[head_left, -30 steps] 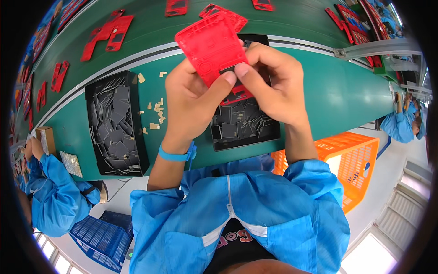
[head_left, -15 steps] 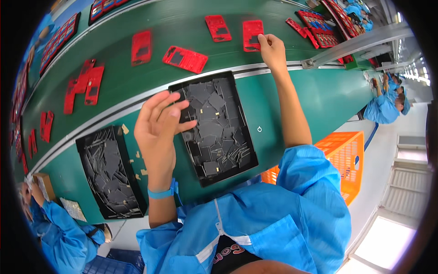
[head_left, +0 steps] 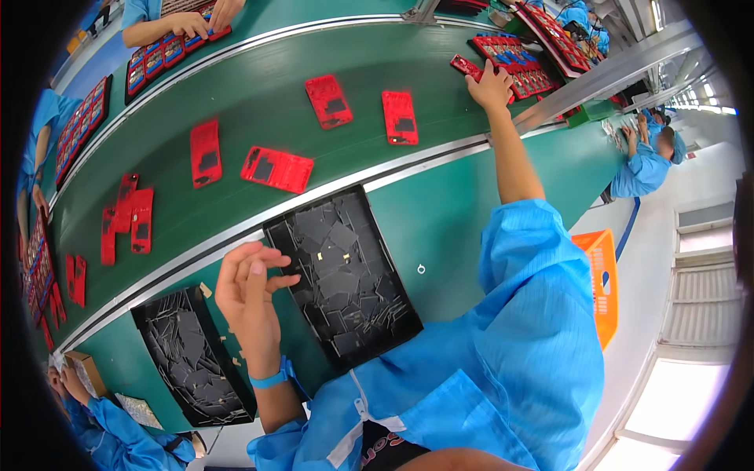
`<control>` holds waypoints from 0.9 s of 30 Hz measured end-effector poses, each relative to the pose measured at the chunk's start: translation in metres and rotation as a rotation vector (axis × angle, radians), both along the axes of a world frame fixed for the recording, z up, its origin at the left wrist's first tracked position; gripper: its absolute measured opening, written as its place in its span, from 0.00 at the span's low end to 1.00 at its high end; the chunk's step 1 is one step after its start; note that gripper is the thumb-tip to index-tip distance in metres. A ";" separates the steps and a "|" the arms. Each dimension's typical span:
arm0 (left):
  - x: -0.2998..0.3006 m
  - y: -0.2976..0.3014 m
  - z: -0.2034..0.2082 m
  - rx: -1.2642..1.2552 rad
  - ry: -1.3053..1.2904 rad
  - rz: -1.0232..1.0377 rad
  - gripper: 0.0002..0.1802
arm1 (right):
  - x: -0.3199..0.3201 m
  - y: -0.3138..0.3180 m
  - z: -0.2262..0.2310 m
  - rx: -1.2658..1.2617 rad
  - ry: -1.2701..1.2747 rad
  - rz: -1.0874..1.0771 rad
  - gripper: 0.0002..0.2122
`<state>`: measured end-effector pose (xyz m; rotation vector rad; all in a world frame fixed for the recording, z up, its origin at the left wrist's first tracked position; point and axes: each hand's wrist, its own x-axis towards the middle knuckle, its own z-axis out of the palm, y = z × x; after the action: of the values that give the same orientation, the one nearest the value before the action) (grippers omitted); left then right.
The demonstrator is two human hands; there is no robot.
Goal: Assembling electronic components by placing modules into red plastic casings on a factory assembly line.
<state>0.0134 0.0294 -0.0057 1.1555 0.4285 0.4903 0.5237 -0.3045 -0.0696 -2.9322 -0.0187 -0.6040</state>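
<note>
Green belt (head_left: 450, 110), right end: a narrow red casing (head_left: 464, 65) slants leftward from beneath the nearer right hand (head_left: 492, 86) — grasped, I can't tell — the left hand (head_left: 250, 289) loosely spread, empty.

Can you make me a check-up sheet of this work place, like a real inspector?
Surface: green bench, with a green belt alongside.
Job's things: red parts on the belt; dark flat pieces in a left tray and a right tray, both black.
Clutter: white ring, pale scraps.
Left grip: open at the right tray's left edge.
Right grip: at red pieces; hold unclear.
Cables: nothing clearly seen.
Surroundings: blue-clothed workers, orange crate.
</note>
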 end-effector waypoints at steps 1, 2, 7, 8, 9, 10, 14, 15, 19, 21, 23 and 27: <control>0.000 0.000 -0.001 0.012 0.002 0.003 0.15 | 0.008 -0.004 0.000 -0.055 0.058 -0.013 0.42; 0.000 -0.002 0.000 0.030 -0.005 0.015 0.15 | 0.016 -0.010 0.001 -0.110 0.115 -0.028 0.47; 0.000 0.004 -0.007 0.033 -0.079 0.034 0.14 | 0.034 -0.025 -0.001 -0.098 0.202 0.023 0.45; -0.002 0.004 -0.006 0.035 -0.094 0.030 0.15 | 0.028 -0.021 -0.005 -0.153 0.143 0.040 0.42; -0.003 0.005 -0.006 0.034 -0.098 0.031 0.15 | 0.023 -0.013 -0.005 -0.207 0.075 0.056 0.39; -0.001 0.006 -0.007 0.031 -0.101 0.022 0.15 | 0.013 -0.007 -0.008 -0.304 -0.018 0.106 0.34; 0.000 0.004 -0.003 0.025 -0.098 0.022 0.15 | -0.009 -0.007 0.006 -0.406 -0.072 0.448 0.25; -0.002 0.004 -0.002 0.026 -0.101 0.036 0.15 | -0.016 -0.001 0.008 -0.469 -0.026 0.484 0.25; -0.004 0.001 -0.002 0.028 -0.097 0.027 0.15 | -0.047 0.006 0.025 -0.467 0.023 0.532 0.19; -0.004 0.000 -0.004 0.017 -0.110 -0.003 0.16 | -0.072 0.011 0.037 -0.368 -0.061 0.618 0.15; -0.009 0.002 -0.004 0.030 -0.101 0.011 0.16 | -0.126 0.031 0.055 -0.310 -0.077 0.720 0.15; -0.008 -0.001 0.001 0.041 -0.106 0.010 0.15 | -0.241 0.029 0.065 -0.342 -0.051 0.855 0.17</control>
<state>0.0051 0.0280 -0.0047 1.1610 0.3338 0.5687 0.2828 -0.2750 -0.0046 -2.7847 -1.4044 -0.5475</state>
